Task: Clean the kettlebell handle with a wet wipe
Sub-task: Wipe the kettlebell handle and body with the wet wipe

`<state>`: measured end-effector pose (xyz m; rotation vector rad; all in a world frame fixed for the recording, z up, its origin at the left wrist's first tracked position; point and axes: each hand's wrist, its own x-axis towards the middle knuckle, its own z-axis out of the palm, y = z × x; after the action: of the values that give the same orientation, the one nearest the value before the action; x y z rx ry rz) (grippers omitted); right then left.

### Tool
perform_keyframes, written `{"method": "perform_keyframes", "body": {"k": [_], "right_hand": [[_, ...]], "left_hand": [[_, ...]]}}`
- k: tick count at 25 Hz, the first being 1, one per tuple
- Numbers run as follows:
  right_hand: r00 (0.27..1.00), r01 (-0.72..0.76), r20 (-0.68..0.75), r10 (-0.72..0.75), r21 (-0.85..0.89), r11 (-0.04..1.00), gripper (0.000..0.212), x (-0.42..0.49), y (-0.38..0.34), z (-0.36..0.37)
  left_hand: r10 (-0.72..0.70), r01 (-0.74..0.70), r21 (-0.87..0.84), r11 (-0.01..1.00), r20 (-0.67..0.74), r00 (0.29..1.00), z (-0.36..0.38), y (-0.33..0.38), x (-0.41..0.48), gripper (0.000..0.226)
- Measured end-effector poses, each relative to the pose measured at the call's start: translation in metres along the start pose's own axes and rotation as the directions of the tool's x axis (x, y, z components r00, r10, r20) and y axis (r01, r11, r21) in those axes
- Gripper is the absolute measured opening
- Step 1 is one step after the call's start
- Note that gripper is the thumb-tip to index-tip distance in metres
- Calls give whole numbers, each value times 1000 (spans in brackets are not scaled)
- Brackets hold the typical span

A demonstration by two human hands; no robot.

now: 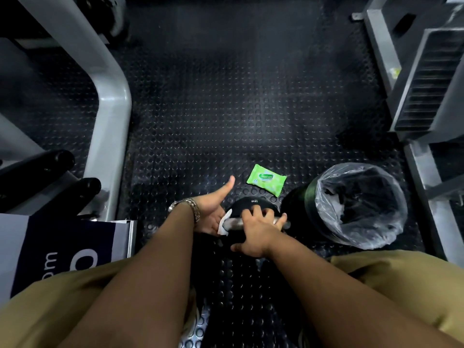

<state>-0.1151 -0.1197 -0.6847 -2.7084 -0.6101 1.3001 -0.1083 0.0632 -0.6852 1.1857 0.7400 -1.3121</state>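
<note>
A black kettlebell [251, 204] stands on the studded rubber floor just in front of my knees. Its silver handle [235, 223] runs left to right. My left hand [212, 214], with a watch on the wrist, holds a white wet wipe [223, 225] against the handle's left end, thumb stuck out and fingers hidden below. My right hand [258, 231] grips the handle's right part, fingers curled over it and thumb spread toward me.
A green wet wipe pack [266, 180] lies on the floor just beyond the kettlebell. A dark bin with a clear plastic liner [360, 205] stands to the right. Grey machine frames flank the floor at left [113, 109] and right [414, 71]. A printed sign [62, 247] lies at lower left.
</note>
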Motion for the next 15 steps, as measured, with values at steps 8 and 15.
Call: {"method": "perform_keyframes", "body": {"k": [8, 15], "right_hand": [[998, -8, -63, 11, 42, 999, 47, 8, 2, 9], [996, -23, -82, 25, 32, 999, 42, 8, 0, 9]], "left_hand": [[72, -92, -163, 982, -126, 990, 30, -18, 23, 97], [9, -9, -3, 1000, -12, 1000, -8, -9, 3, 146]]}}
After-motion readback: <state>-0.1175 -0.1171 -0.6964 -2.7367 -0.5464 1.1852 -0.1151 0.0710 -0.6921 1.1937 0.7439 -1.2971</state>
